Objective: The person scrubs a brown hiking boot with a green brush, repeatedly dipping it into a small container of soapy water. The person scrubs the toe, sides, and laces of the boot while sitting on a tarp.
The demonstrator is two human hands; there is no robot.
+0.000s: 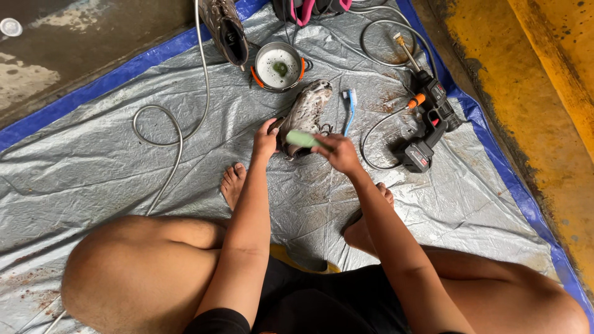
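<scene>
My left hand (265, 141) steadies the muddy shoe (304, 114) on the tarp (93, 167); my right hand (337, 151) grips a green brush (302, 138) against it.

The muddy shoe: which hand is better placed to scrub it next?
Probably the right hand: it holds the green brush against the muddy shoe. The left hand grips the shoe's heel end, steadying it.

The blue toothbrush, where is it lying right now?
In the head view the blue toothbrush lies on the grey tarp, just right of the muddy shoe, between it and the black spray gun.
</scene>
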